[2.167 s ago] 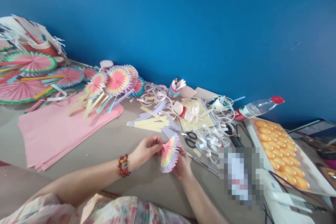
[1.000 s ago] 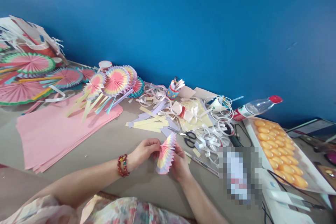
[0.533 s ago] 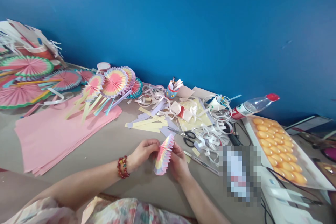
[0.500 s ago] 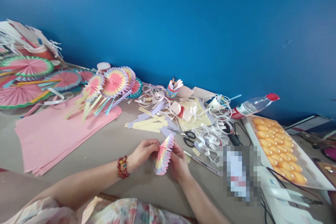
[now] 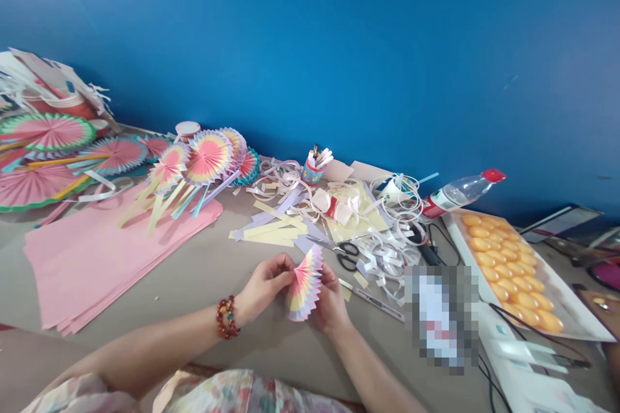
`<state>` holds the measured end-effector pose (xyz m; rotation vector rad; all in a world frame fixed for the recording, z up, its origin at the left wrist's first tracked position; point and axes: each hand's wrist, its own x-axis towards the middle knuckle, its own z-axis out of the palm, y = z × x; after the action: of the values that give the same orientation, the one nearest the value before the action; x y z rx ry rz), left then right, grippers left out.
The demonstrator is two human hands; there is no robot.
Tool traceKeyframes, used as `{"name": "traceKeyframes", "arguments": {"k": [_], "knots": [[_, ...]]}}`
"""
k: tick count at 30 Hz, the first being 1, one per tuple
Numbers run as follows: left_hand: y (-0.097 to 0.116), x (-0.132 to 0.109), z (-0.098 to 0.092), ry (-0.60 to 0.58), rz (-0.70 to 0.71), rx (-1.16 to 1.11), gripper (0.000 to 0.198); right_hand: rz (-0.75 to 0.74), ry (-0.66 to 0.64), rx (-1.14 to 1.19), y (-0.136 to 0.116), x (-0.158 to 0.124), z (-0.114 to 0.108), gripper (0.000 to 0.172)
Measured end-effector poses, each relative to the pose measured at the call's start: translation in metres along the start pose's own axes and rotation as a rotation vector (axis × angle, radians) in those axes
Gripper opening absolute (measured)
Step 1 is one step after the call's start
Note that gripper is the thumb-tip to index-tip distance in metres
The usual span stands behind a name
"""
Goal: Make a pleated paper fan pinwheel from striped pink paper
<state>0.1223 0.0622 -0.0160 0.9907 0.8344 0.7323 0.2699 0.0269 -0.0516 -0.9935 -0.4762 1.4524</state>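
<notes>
A pleated paper fan [image 5: 306, 287] in pink, yellow and lilac is held above the table, spread into a half circle. My left hand [image 5: 266, 287], with red beads on its wrist, pinches the fan's inner folded edge between thumb and fingers. Behind the fan's right side is my right hand [image 5: 332, 302], its fingers closed on the outer pleats and partly hidden. Just beyond the hands lie black-handled scissors [image 5: 347, 255] and yellow paper strips [image 5: 276, 231]. A utility knife [image 5: 375, 302] rests right of my right hand.
Pink paper sheets [image 5: 106, 251] lie at left, with finished round fans [image 5: 209, 156] over them. Curled white strips [image 5: 382, 258] and a pen cup [image 5: 314, 171] stand toward the blue wall. A plastic bottle [image 5: 460, 193] and a tray of yellow domes [image 5: 513, 271] are at right.
The fan is opened slightly wider, its pleats turned more toward me. Both hands keep their hold in nearly the same place. The view has shifted slightly.
</notes>
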Motion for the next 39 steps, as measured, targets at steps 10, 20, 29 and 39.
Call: {"name": "traceKeyframes", "arguments": {"k": [10, 20, 29, 39], "knots": [[-0.003, 0.001, -0.002, 0.044, 0.069, 0.066, 0.020, -0.095, -0.041, -0.029, -0.003, -0.007, 0.007, 0.020], [-0.004, 0.006, -0.009, 0.004, 0.127, 0.281, 0.013, -0.130, -0.095, -0.091, 0.000, -0.005, 0.006, 0.028], [0.004, 0.002, -0.008, 0.038, 0.179, 0.493, 0.008, -0.077, -0.045, -0.212, 0.003, -0.002, 0.002, 0.028], [0.002, 0.002, -0.008, 0.009, 0.213, 0.462, 0.010, -0.249, 0.030, -0.441, 0.001, -0.005, 0.003, 0.022]]}}
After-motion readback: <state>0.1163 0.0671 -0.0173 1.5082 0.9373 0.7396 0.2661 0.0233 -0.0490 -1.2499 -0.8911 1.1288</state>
